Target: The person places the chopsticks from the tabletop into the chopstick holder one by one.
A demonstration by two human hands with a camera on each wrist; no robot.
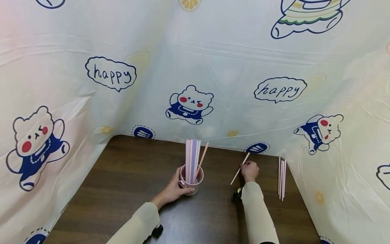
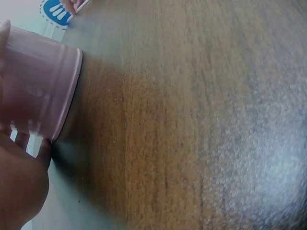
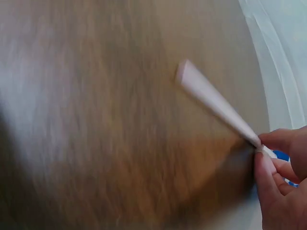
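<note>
A pink cup (image 1: 199,179) stands on the dark wooden table, and my left hand (image 1: 174,188) grips it round its left side. In the left wrist view the cup's base (image 2: 67,91) meets the wood, with my left fingers (image 2: 44,151) beside it. Several pastel straws (image 1: 192,159) stand bunched in the cup, and an orange straw (image 1: 203,154) leans apart toward the right. My right hand (image 1: 250,170) pinches one pale straw (image 1: 236,177) near its middle, slanting over the table. In the right wrist view this straw (image 3: 216,103) projects from between thumb and fingertips.
Several pinkish straws (image 1: 282,179) lie side by side near the table's right edge. A pale curtain (image 1: 231,67) printed with bears and the word "happy" encloses the table (image 1: 131,176) at the back and both sides.
</note>
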